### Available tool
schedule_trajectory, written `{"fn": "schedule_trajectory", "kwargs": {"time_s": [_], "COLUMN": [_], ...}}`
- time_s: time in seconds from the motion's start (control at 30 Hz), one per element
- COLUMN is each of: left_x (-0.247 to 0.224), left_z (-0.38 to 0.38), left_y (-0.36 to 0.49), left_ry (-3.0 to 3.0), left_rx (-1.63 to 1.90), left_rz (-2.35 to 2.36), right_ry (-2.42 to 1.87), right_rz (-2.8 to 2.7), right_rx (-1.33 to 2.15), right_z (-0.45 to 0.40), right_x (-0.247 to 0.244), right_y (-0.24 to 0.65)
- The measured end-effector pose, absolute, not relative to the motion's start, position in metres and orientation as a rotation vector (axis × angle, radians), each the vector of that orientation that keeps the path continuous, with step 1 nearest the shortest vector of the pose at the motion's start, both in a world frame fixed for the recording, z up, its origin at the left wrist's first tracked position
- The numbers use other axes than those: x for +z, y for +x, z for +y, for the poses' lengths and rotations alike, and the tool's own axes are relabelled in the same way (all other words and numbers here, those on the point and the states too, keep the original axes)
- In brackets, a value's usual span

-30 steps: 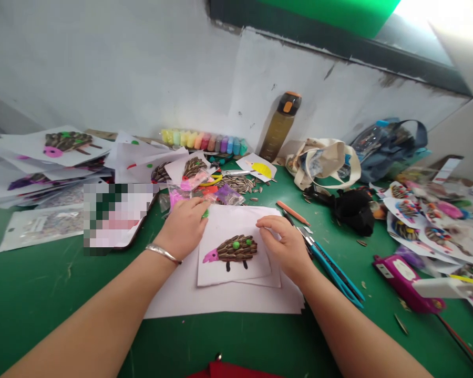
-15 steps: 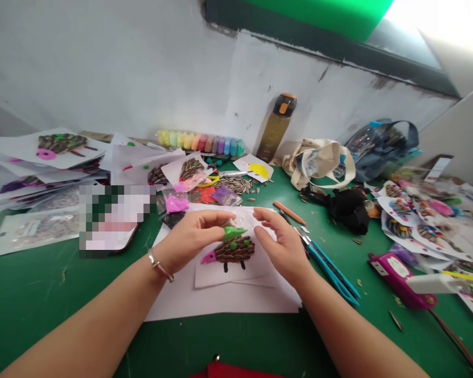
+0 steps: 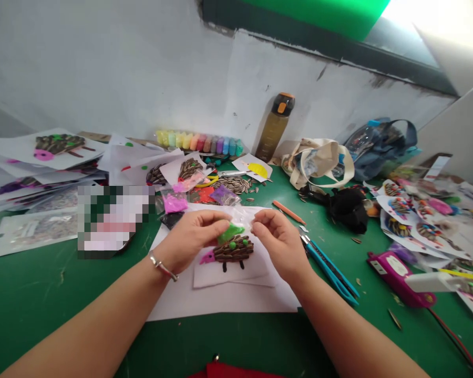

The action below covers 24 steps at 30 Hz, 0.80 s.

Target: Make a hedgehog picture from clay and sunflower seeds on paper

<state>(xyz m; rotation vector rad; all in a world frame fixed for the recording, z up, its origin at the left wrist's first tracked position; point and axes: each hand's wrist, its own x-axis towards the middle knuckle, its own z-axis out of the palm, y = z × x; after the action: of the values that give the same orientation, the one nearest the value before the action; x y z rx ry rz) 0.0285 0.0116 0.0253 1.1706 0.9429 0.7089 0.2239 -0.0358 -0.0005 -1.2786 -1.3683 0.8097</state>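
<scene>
My left hand point(image 3: 193, 235) is closed on a small clear plastic bag point(image 3: 243, 215) with bright green clay point(image 3: 229, 231) in it. The fingers of my right hand point(image 3: 280, 242) pinch the bag's other edge. Just below lies a hedgehog picture point(image 3: 234, 252) on white card: its body is covered with striped sunflower seeds and green clay dots, its face is pink, and its short legs are black. A large white sheet point(image 3: 169, 302) lies under the card.
Craft tweezers with blue handles point(image 3: 333, 270) and an orange stick point(image 3: 288, 211) lie to the right. Behind are loose sunflower seeds point(image 3: 236, 184), clay bags point(image 3: 174, 199) and a bottle point(image 3: 276, 126). A stack of pictures point(image 3: 59, 149) is at left, a magenta glue gun point(image 3: 400, 278) at right.
My right hand has moved in from beside the bag, and its fingers have closed on the bag's edge. My left hand keeps its hold. The hedgehog card has stayed put.
</scene>
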Motion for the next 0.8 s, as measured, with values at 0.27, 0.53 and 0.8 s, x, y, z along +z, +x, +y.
{"fn": "schedule_trajectory", "kwargs": {"time_s": [0.27, 0.53, 0.8], "left_x": [0.018, 0.006, 0.013], "left_z": [0.029, 0.029, 0.021], "left_y": [0.014, 0.018, 0.016], "left_ry": [1.697, 2.071, 2.470], "left_rx": [0.826, 0.743, 1.083], "left_rz": [1.388, 1.477, 1.339], "right_ry": [-1.288, -1.397, -1.301], "right_rz": [-2.097, -2.203, -1.993], "right_rx": [0.288, 0.235, 0.315], "right_z": [-0.041, -0.038, -0.037], "right_x": [-0.002, -0.011, -0.001], "right_y": [0.218, 0.206, 0.211]}}
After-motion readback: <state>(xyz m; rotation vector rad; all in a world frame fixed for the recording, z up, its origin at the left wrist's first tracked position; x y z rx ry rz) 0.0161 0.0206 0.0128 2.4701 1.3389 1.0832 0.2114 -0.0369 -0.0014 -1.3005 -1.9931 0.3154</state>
